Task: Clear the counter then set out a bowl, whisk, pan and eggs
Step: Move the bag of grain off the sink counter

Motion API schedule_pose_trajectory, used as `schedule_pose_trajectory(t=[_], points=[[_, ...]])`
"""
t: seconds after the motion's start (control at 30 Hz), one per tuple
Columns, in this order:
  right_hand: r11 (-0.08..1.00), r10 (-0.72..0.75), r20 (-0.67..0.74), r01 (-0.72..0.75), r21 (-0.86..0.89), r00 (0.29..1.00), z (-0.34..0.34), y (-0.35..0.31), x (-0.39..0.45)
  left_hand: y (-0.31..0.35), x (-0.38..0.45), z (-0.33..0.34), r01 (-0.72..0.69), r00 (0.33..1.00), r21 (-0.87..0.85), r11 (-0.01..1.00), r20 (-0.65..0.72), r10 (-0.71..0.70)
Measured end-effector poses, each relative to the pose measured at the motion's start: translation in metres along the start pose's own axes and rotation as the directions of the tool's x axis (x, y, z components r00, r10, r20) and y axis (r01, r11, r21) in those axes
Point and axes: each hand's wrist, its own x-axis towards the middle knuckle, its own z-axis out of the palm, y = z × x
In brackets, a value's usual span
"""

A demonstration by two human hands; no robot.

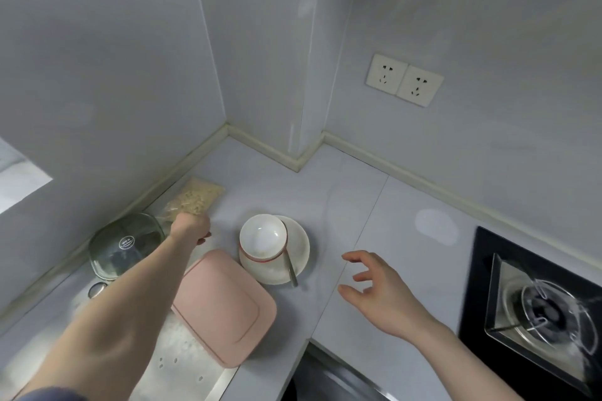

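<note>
A clear bag of pale dry food (198,194) lies on the grey counter (374,205) by the left wall. My left hand (192,226) reaches over to its near end and grips it with curled fingers. A white bowl (263,239) sits on a white plate (298,249), and a metal spoon (291,268) leans beside the bowl. My right hand (378,286) hovers open above the counter to the right of the plate and touches nothing.
A glass lid (125,246) leans at the left wall. A pink board (224,304) lies across the sink's drainboard (182,365). A black gas hob (537,312) fills the right side. Two wall sockets (404,80) sit above the counter.
</note>
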Motion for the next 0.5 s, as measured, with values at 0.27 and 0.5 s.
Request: schedule_pose_trajectory(t=[0.27,0.5], points=[[1.0,-0.003,0.015,0.004,-0.016,1.0,0.004,-0.005,-0.003,0.015,-0.005,-0.001,-0.109,0.993,-0.241,0.964,-0.078,0.093],[1.0,-0.029,0.025,0.029,-0.01,0.999,0.012,-0.018,-0.007,0.052,-0.04,-0.006,-0.427,0.866,0.232,0.874,-0.171,0.469]])
